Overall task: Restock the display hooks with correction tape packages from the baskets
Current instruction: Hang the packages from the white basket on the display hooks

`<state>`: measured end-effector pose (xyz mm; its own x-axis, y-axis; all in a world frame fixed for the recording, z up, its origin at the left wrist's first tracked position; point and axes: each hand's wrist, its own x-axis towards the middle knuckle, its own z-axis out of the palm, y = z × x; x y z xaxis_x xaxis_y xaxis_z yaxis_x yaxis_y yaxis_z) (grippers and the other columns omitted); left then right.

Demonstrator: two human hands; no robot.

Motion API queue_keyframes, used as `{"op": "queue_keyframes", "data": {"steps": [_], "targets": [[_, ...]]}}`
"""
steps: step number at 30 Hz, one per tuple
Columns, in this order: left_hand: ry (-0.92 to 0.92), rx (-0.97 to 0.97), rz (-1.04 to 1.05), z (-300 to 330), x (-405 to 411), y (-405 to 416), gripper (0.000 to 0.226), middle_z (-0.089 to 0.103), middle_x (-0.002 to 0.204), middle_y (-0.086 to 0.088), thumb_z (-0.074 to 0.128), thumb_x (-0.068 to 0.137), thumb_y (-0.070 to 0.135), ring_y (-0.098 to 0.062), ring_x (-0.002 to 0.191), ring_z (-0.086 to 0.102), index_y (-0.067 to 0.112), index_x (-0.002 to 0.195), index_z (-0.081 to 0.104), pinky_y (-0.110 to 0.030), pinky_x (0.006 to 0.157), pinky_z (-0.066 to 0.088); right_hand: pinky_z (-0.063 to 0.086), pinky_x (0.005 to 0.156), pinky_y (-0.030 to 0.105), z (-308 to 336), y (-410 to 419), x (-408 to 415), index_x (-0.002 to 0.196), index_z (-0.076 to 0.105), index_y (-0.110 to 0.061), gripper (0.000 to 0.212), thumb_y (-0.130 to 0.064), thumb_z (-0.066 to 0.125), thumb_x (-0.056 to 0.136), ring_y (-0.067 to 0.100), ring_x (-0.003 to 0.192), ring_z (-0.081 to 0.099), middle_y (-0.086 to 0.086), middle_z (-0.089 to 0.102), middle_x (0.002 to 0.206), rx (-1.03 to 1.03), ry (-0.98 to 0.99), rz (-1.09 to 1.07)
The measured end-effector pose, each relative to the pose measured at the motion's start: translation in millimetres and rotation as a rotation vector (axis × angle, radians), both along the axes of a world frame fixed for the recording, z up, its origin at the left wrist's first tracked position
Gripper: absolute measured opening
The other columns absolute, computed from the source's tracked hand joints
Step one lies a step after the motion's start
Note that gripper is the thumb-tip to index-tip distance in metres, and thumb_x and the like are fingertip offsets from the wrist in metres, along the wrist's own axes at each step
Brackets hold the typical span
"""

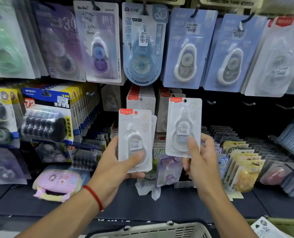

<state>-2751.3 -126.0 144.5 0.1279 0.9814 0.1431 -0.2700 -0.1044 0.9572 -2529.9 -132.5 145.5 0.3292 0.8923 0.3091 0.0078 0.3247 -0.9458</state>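
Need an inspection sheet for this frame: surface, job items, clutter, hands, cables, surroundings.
Surface: dark shelf ledge below the display.
Job items: two white correction tape packages, left package and right package; matching packs on the hook behind; grey basket at bottom edge.
Clutter: pink pouch lying on the ledge.
Hands: left hand grips the left package; right hand pinches the right package.
Cables: nothing seen.
Surroundings: bare hooks to the right; blue carded tapes hanging above.
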Motion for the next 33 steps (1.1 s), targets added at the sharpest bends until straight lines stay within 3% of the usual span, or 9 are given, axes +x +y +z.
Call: {"op": "queue_keyframes", "data": {"steps": [7, 13, 17, 19, 22, 25, 27, 29, 33], "targets": [[0.009, 0.001, 0.014, 0.1, -0.3, 0.2, 0.055, 0.078, 0.116, -0.004, 0.082, 0.074, 0.02, -0.031, 0.099, 0.078, 0.025, 0.126, 0.063, -0.039, 0.062, 0.063, 0.035, 0.038, 0.024, 6.6, -1.9, -2.6, 0.117, 0.062, -0.019, 0.022, -0.037, 0.061, 0.105, 0.01, 0.042, 0.04, -0.005, 0.072, 0.077, 0.042, 0.039, -0.029], [0.002, -0.002, 0.012, 1.6, 0.3, -1.2, 0.056, 0.077, 0.117, -0.003, 0.082, 0.075, 0.02, -0.031, 0.099, 0.078, 0.025, 0.127, 0.062, -0.04, 0.061, 0.064, 0.052, 0.051, 0.037, 2.6, -1.3, -6.5, 0.114, 0.067, -0.029, 0.019, -0.042, 0.068, 0.1, 0.019, 0.064, 0.065, -0.001, 0.079, 0.09, 0.059, 0.025, -0.07], [-0.017, -0.012, 0.009, 1.9, 0.3, -0.9, 0.05, 0.078, 0.117, -0.002, 0.081, 0.082, 0.012, -0.031, 0.099, 0.078, 0.028, 0.126, 0.063, -0.041, 0.062, 0.065, 0.046, 0.043, 0.022, 0.2, 7.5, -1.6, 0.119, 0.064, -0.031, 0.031, -0.053, 0.068, 0.098, 0.013, 0.049, 0.059, 0.001, 0.074, 0.076, 0.007, -0.012, -0.053], [-0.037, -0.023, -0.013, 1.3, 0.1, 0.2, 0.051, 0.077, 0.119, -0.004, 0.08, 0.086, 0.003, -0.032, 0.098, 0.078, 0.027, 0.127, 0.063, -0.043, 0.062, 0.065, 0.054, 0.051, 0.023, -2.7, 15.2, 0.3, 0.132, 0.058, -0.022, 0.047, -0.053, 0.067, 0.097, 0.015, 0.059, 0.071, 0.002, 0.076, 0.085, -0.095, 0.029, 0.0], [-0.077, -0.042, -0.048, 2.2, 0.4, 0.0, 0.058, 0.077, 0.119, -0.004, 0.069, 0.074, 0.006, -0.031, 0.097, 0.078, 0.028, 0.128, 0.065, -0.043, 0.061, 0.064, 0.064, 0.075, 0.032, -13.6, 20.0, 1.2, 0.144, 0.044, -0.017, 0.046, -0.028, 0.065, 0.104, 0.017, 0.082, 0.08, 0.005, 0.073, 0.109, -0.245, 0.1, 0.028], [-0.079, -0.038, -0.081, 1.5, 1.8, -1.3, 0.058, 0.076, 0.122, -0.005, 0.076, 0.08, 0.001, -0.033, 0.1, 0.078, 0.027, 0.13, 0.063, -0.043, 0.062, 0.064, 0.064, 0.078, 0.041, -20.9, 14.1, -2.7, 0.129, 0.06, -0.02, 0.031, -0.03, 0.069, 0.101, 0.019, 0.082, 0.08, 0.006, 0.076, 0.104, -0.32, 0.003, 0.088], [-0.07, -0.041, -0.085, 0.8, 3.3, -2.8, 0.058, 0.074, 0.125, -0.009, 0.08, 0.081, 0.003, -0.035, 0.103, 0.077, 0.024, 0.131, 0.061, -0.043, 0.066, 0.064, 0.064, 0.069, 0.034, -17.3, 6.6, -10.3, 0.113, 0.072, -0.033, 0.026, -0.047, 0.073, 0.091, 0.017, 0.083, 0.079, 0.0, 0.079, 0.1, -0.26, -0.105, 0.204], [-0.035, -0.035, -0.082, 1.0, 4.6, -4.2, 0.062, 0.074, 0.126, -0.011, 0.082, 0.078, 0.011, -0.038, 0.104, 0.076, 0.024, 0.133, 0.058, -0.045, 0.07, 0.065, 0.061, 0.068, 0.027, -12.9, -1.7, -20.6, 0.107, 0.072, -0.038, 0.034, -0.06, 0.075, 0.081, 0.014, 0.087, 0.077, -0.006, 0.079, 0.104, -0.194, -0.191, 0.305], [0.004, -0.009, -0.063, 1.9, 5.3, -6.1, 0.063, 0.076, 0.121, -0.012, 0.085, 0.075, 0.014, -0.038, 0.101, 0.077, 0.024, 0.131, 0.057, -0.04, 0.068, 0.066, 0.064, 0.078, 0.041, -15.7, -6.6, -29.1, 0.107, 0.067, -0.044, 0.035, -0.062, 0.077, 0.079, 0.014, 0.089, 0.076, -0.012, 0.077, 0.107, -0.122, -0.268, 0.275]]}}
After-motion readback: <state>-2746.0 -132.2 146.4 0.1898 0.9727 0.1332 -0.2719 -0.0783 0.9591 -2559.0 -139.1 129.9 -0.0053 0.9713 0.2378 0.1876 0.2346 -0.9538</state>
